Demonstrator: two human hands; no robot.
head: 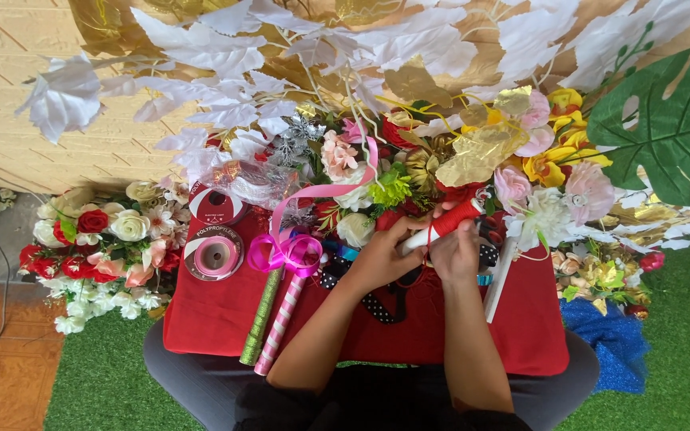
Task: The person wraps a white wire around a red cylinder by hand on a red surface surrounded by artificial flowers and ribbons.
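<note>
Two bare forearms reach forward from the bottom edge over a red cloth (217,319) spread across the person's lap. Left hand (378,259) is curled around the near end of a white stick partly wrapped in red ribbon (449,222), fingers closed on it. Right hand (457,254) is closed too, pinching the same stick at the point where red wrap meets bare white; the stick tilts up and away to the right, held just above the cloth. Beneath the hands lies a black ribbon with white dots (381,307), partly hidden. To the left on the cloth rest a green glitter stick (260,319) and a pink-and-white striped stick (279,323), side by side, a magenta bow (285,251) at their far ends. Farther left, a pink ribbon spool (214,256) lies flat, a red spool (216,205) just beyond it. A white stick (498,283) lies to the right of the hands. Beyond, artificial flowers (521,172) crowd the cloth's far edge; a rose bunch (101,239) sits on the floor at left. Farthest, white leaves (201,48) and a green monstera leaf (672,132) hang overhead.
</note>
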